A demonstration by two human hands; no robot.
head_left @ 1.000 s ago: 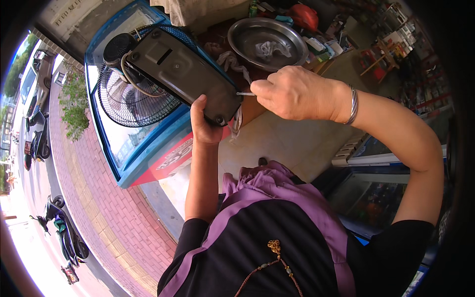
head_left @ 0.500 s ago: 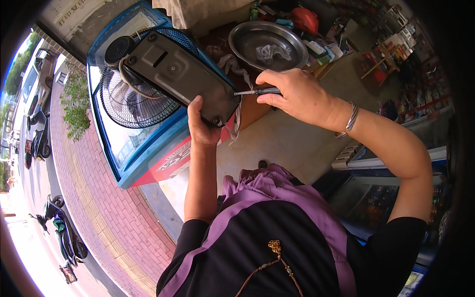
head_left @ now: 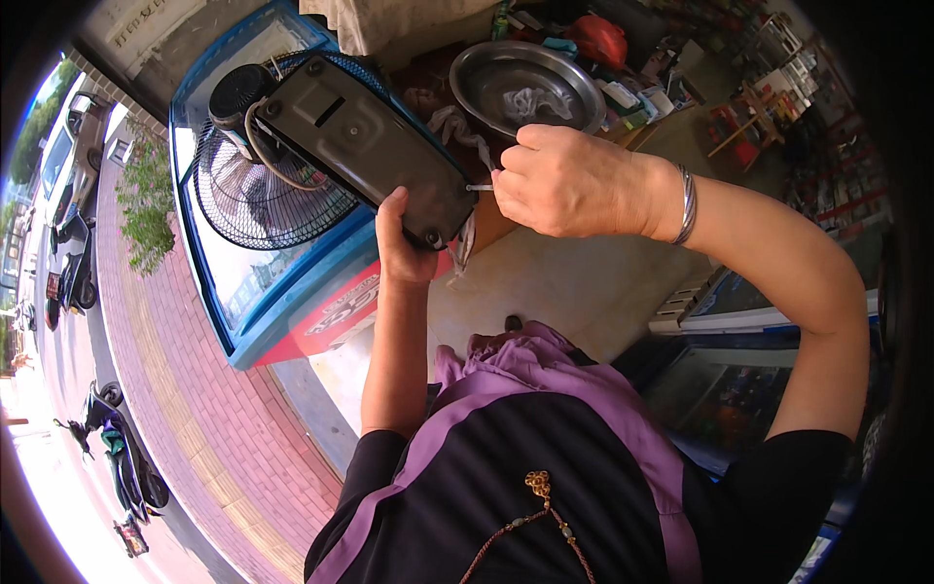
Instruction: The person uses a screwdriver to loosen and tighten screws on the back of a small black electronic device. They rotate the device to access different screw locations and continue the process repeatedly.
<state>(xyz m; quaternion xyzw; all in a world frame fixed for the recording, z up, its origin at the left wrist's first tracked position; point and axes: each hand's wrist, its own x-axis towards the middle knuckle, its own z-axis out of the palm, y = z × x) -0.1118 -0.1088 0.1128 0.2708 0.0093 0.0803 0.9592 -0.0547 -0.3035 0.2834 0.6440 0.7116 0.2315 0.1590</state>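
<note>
Fan base [head_left: 375, 146] partly hides the blue-framed freezer [head_left: 282, 311]; metal basin [head_left: 486, 76] nearby.

pale lettering [head_left: 347, 310] on red panel [head_left: 290, 347], dark characters [head_left: 139, 23] on wall [head_left: 183, 51]

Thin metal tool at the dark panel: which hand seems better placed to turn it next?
Probably the right hand: it holds the thin metal tool, tip at the dark panel. The left hand is occupied, holding that panel.

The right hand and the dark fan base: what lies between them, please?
In the head view, the shaft of a thin metal tool spans the short gap from the right hand to the dark fan base. The hand hides its other end.
</note>
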